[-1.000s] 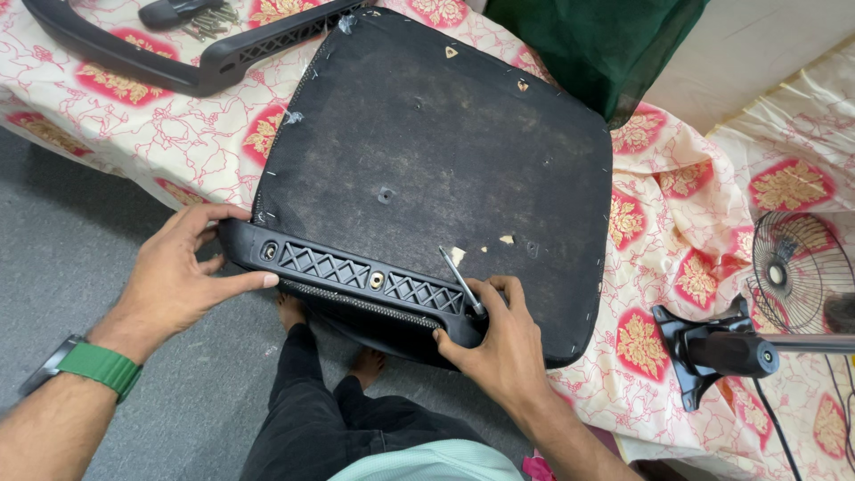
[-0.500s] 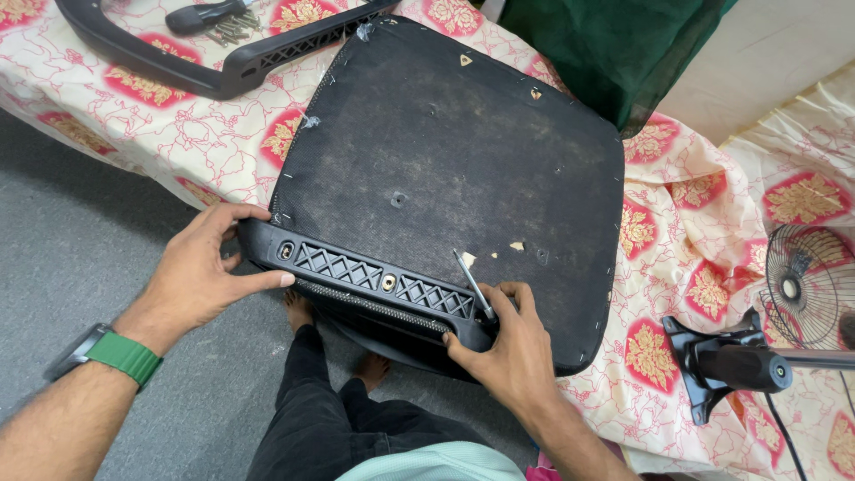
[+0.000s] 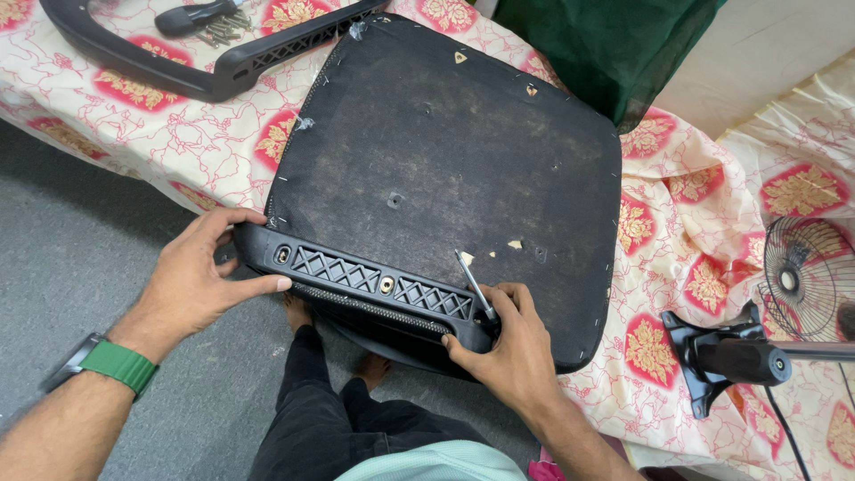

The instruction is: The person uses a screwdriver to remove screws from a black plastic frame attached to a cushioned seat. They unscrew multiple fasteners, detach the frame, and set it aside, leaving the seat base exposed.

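Landmark: seat base (image 3: 454, 169), black, lying underside up, flat on the desk with its near edge overhanging.
Seat base surface: dusty black fabric, stapled round the rim, a few small holes and pale torn spots.
Armrest bracket (image 3: 365, 278): black plastic bar with lattice ribbing, lying along the near edge of the seat base, touching it.
Bracket holes: one at the left end, one brass-coloured mid-bar.
Screwdriver (image 3: 475, 287): thin metal shaft, tilted, tip at the right end of the bracket, above the near edge of the seat base.
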